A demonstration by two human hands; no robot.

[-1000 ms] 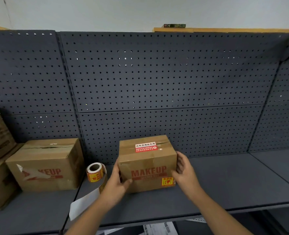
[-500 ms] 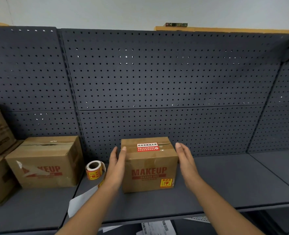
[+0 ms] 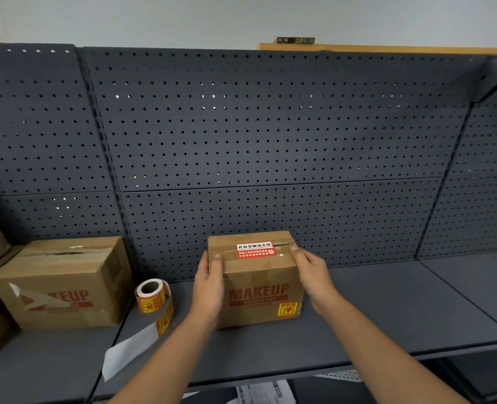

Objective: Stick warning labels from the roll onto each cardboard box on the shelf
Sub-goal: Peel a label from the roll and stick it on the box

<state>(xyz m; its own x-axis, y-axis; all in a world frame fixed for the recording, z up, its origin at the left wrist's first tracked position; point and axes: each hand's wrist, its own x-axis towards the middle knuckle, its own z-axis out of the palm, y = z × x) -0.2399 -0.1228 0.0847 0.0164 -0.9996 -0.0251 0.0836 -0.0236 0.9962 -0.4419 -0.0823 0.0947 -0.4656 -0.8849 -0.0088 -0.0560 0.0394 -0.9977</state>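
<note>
MAKEUP cardboard box (image 3: 259, 287) upright on the shelf (image 3: 387, 310), yellow warning label (image 3: 287, 309) stuck on its front (lower right corner); label roll (image 3: 151, 295) just left.

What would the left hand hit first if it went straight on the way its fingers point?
Probably the pegboard back panel: the left hand lies along the MAKEUP box on its left side, fingers pointing rearward. Depth is unclear.

The cardboard box (image 3: 259, 275) is matt brown corrugated board, and the tape (image 3: 231, 253) over its top seam is smooth with a faint sheen. The label roll (image 3: 151, 300) is slick printed paper — its loose backing strip (image 3: 130, 348) is plain matt white. The shelf (image 3: 387, 310) and pegboard (image 3: 270, 126) look like dark-grey painted metal, matt and smooth.
</note>
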